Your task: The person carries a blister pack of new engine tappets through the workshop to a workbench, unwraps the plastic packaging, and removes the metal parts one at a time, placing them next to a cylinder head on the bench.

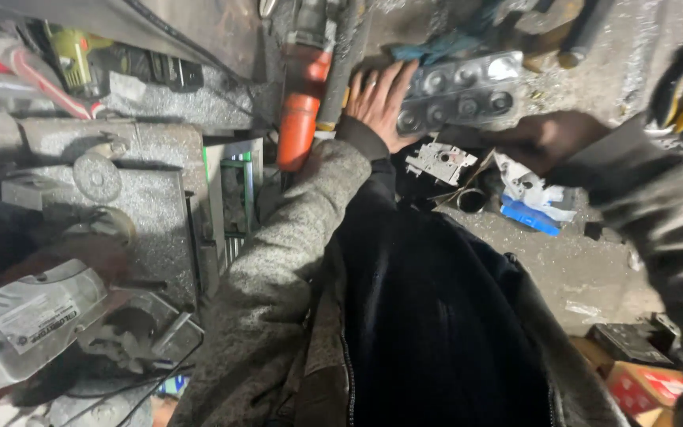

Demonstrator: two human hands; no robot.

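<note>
— While the left hand (381,99) lies flat up at twelve o'clock, what exactly is under it?

— A clear plastic blister tray (462,91) with round pockets, lying on the gritty bench top (579,269). The fingers are spread and the palm presses on the tray's left end; nothing is pinched or lifted.

— And the right hand (551,138)?

— At about two o'clock, just below the tray's right end, dark and blurred. I cannot tell whether it is spread or curled around anything.

— What lies near them?

— Just below the tray, a small white plastic part (440,160) with holes, and toward three o'clock a torn white and blue packet (533,198). At eleven o'clock an orange cylinder (300,119) stands just beside the left wrist. A grey power tool (25,320) rests far down at eight o'clock, well apart from both hands, and a red box (646,387) sits at five o'clock.

— How far along does the work look?

— Early, I would judge. The tray still lies flat on the bench, and most of its pockets seem to hold round dark pieces, though the glare makes that uncertain. Nothing from it shows in either hand. The loose white part and the opened packet suggest some unpacking is done; whatever is to be taken out of the tray seems still in place.
</note>
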